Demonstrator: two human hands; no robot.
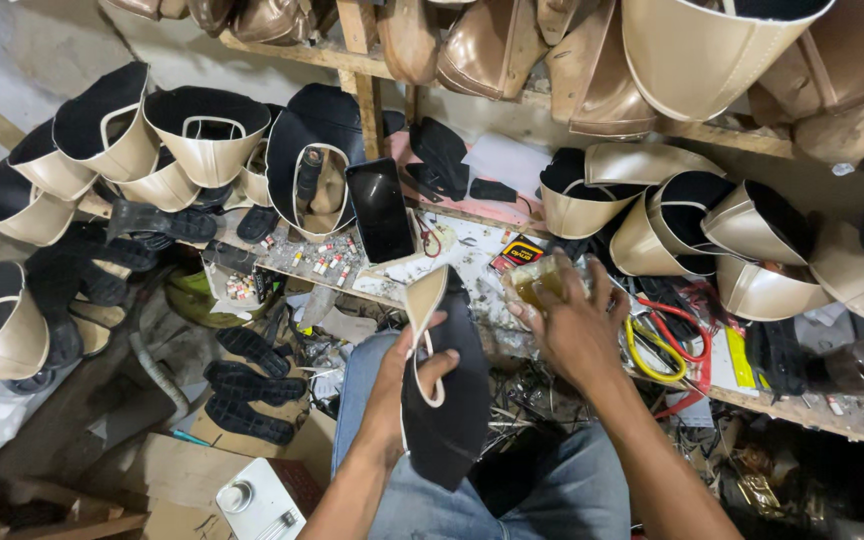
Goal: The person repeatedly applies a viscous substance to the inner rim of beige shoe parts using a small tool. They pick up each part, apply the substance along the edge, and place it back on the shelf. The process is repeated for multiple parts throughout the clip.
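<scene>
Meanwhile L hand (407,370) grips shoe upper (442,400), phone (380,208) & shelf (432,270) clutter ahead.

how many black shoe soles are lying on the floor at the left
3 black shoe soles: one nearest the workbench, one below it, one lowest on the cardboard. Clutter may hide more.

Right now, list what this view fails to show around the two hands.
- Head view: right hand covers most of the small jar; contents unclear.
- Left hand hides part of the shoe upper.
- Small bits on the workbench: too small to identify.
</scene>
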